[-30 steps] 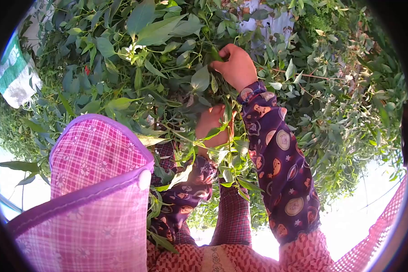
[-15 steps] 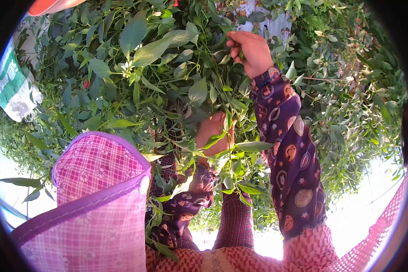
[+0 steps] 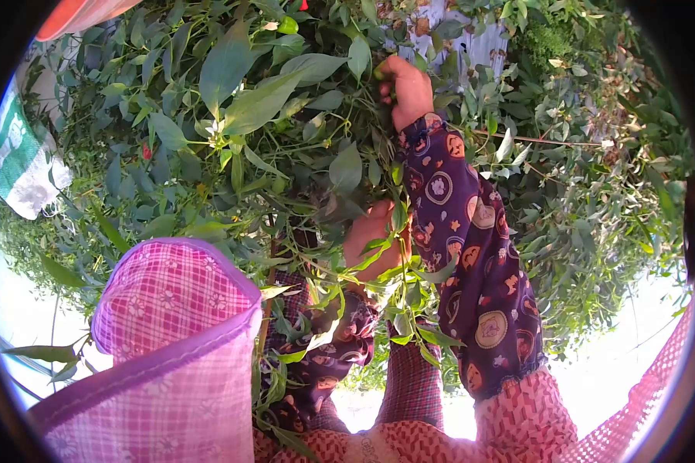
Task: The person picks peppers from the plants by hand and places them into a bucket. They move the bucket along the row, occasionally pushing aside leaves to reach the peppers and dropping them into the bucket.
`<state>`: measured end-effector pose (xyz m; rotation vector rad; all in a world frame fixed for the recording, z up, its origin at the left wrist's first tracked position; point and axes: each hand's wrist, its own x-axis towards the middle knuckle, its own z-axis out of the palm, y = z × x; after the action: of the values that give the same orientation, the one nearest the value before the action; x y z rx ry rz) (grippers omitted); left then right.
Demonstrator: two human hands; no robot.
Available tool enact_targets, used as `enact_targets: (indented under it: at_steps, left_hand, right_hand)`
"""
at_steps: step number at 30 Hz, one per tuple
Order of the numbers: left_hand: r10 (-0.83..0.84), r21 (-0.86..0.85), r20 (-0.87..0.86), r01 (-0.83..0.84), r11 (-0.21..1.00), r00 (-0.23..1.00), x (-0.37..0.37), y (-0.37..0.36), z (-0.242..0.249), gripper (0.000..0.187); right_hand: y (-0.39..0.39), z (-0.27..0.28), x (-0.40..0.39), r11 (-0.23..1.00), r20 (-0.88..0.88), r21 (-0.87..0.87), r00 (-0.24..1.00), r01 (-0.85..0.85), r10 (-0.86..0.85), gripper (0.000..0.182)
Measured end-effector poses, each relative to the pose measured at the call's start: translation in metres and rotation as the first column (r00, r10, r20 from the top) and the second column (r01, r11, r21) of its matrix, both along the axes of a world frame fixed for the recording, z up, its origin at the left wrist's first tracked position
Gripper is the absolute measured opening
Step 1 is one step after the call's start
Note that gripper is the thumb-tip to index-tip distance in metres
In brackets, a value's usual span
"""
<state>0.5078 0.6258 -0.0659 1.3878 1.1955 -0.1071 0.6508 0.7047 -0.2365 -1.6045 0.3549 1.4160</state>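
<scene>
Leafy plant (image 3: 286, 116) fills the upper half of the frame. The right hand (image 3: 403, 89) at upper centre pinches among its stems with curled fingers. The left hand (image 3: 374, 235) at centre grips a leafy stem. A checked bonnet brim (image 3: 170, 339) sits lower left.

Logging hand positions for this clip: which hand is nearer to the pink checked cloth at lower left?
Left. The left hand sits among the leaves just right of the pink checked cloth. The right hand reaches higher into the foliage, farther away.
</scene>
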Motion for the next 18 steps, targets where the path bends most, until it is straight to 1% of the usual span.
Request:
enact_targets:
  at_steps: [1, 2, 3, 4, 5, 6, 7, 8, 9, 10, 11, 12, 13, 14, 15, 16, 17, 18]
  left_hand:
    - [0.150, -0.099, 0.043, -0.145, 0.984, 0.988, -0.005, -0.007, -0.007, 0.018]
    - [0.398, -0.305, 0.102, -0.352, 0.885, 0.912, -0.008, -0.014, -0.013, 0.017]
    - [0.639, -0.512, 0.102, -0.510, 0.691, 0.763, -0.010, -0.022, -0.018, 0.015]
    - [0.812, -0.669, 0.030, -0.592, 0.450, 0.584, -0.012, -0.027, -0.019, 0.014]
    - [0.885, -0.756, -0.038, -0.592, 0.278, 0.464, -0.013, -0.034, -0.024, 0.013]
    - [0.926, -0.812, -0.122, -0.572, 0.114, 0.356, -0.010, -0.037, -0.023, 0.012]
    - [0.923, -0.814, -0.123, -0.569, 0.115, 0.363, -0.006, -0.042, -0.021, 0.012]
    - [0.910, -0.688, 0.114, -0.629, 0.361, 0.399, 0.003, -0.042, -0.016, 0.010]
    - [0.827, -0.492, 0.335, -0.664, 0.563, 0.452, 0.008, -0.042, -0.013, 0.009]
    - [0.824, -0.492, 0.337, -0.661, 0.567, 0.456, 0.009, -0.038, -0.012, 0.009]
    - [0.816, -0.494, 0.153, -0.672, 0.552, 0.558, 0.007, -0.035, -0.013, 0.008]
    - [0.770, -0.491, -0.038, -0.683, 0.541, 0.637, 0.004, -0.033, -0.015, 0.008]
    - [0.967, -0.837, 0.050, -0.518, 0.178, 0.251, -0.007, -0.040, -0.019, 0.011]
    - [0.989, -0.928, 0.016, -0.365, 0.071, 0.149, -0.010, -0.037, -0.023, 0.011]
    - [0.994, -0.962, 0.003, -0.271, 0.033, 0.113, -0.011, -0.037, -0.027, 0.011]
    - [0.995, -0.978, 0.004, -0.209, 0.025, 0.101, -0.012, -0.037, -0.028, 0.012]
    - [0.996, -0.989, 0.010, -0.146, 0.023, 0.084, -0.012, -0.037, -0.031, 0.012]
    - [0.998, -0.996, 0.008, -0.085, 0.014, 0.067, -0.012, -0.037, -0.033, 0.013]
  right_hand:
    - [-0.007, 0.009, 0.008, 0.971, -0.136, 0.066, 0.966, 0.229, -0.219, 0.016]
    - [-0.014, 0.019, 0.017, 0.871, -0.278, 0.114, 0.857, 0.478, -0.434, 0.016]
    - [-0.025, 0.020, 0.028, 0.762, -0.493, 0.205, 0.737, 0.615, -0.463, 0.017]
    - [-0.034, 0.021, 0.035, 0.624, -0.687, 0.245, 0.586, 0.742, -0.429, 0.017]
    - [-0.040, 0.017, 0.044, 0.635, -0.680, 0.274, 0.613, 0.722, -0.403, 0.015]
    - [-0.033, 0.016, 0.047, 0.632, -0.678, 0.276, 0.613, 0.724, -0.406, 0.015]
    - [-0.024, 0.011, 0.049, 0.808, -0.546, 0.182, 0.741, 0.561, -0.391, 0.012]
    - [-0.013, 0.006, 0.049, 0.924, -0.414, 0.045, 0.849, 0.380, -0.329, 0.009]
    - [0.000, 0.004, 0.041, 0.989, -0.240, 0.034, 0.961, 0.147, -0.134, 0.013]
    - [0.016, 0.002, 0.038, 0.988, -0.140, -0.068, 0.982, -0.137, 0.127, 0.024]
    - [0.028, -0.011, 0.032, 0.935, -0.120, -0.132, 0.942, -0.329, 0.314, 0.034]
    - [0.036, -0.024, 0.027, 0.850, -0.025, -0.169, 0.864, -0.499, 0.503, 0.033]
    - [0.043, -0.036, 0.024, 0.738, 0.089, -0.237, 0.743, -0.631, 0.664, 0.033]
    - [0.049, -0.045, 0.020, 0.658, 0.155, -0.305, 0.646, -0.688, 0.747, 0.033]
    - [0.053, -0.052, 0.017, 0.620, 0.191, -0.355, 0.595, -0.700, 0.781, 0.033]
    - [0.052, -0.058, 0.014, 0.606, 0.216, -0.384, 0.570, -0.697, 0.793, 0.033]
    - [0.051, -0.061, 0.011, 0.620, 0.235, -0.388, 0.577, -0.682, 0.782, 0.033]
    - [0.045, -0.063, 0.009, 0.667, 0.245, -0.362, 0.624, -0.651, 0.742, 0.034]
